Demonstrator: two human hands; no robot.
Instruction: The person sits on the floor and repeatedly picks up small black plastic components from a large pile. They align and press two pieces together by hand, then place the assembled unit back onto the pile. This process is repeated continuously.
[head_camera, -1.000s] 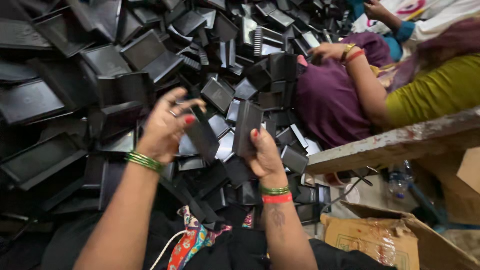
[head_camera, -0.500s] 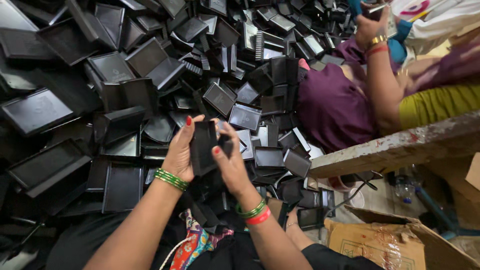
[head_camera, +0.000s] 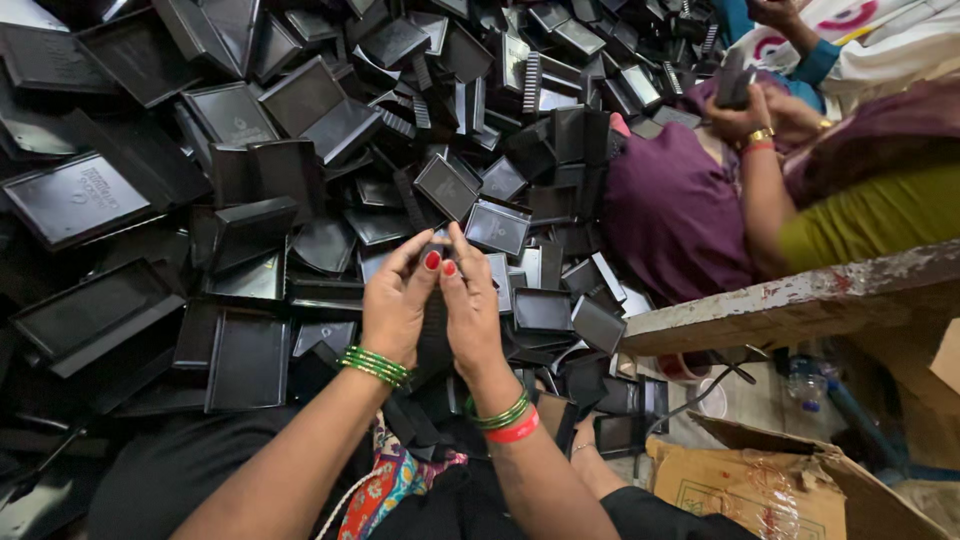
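Observation:
My left hand (head_camera: 395, 305) and my right hand (head_camera: 472, 305) are pressed together, palms facing, around a small black plastic piece (head_camera: 434, 322) that shows only as a dark strip between them. Both thumbs with red nails meet at the top. Green bangles ring my left wrist, green and red ones my right. A large heap of black plastic trays and lids (head_camera: 300, 180) lies just beyond my hands.
A person in purple and olive cloth (head_camera: 700, 200) sits at right, hands holding a black piece (head_camera: 735, 85). A worn wooden plank (head_camera: 790, 300) crosses at right. A torn cardboard box (head_camera: 790, 485) lies at lower right. Another person's hand (head_camera: 770, 12) is at the top right.
My hands were apart on a black piece a second ago. They have come together in front of me and now close flat around it. The person at right raised both hands.

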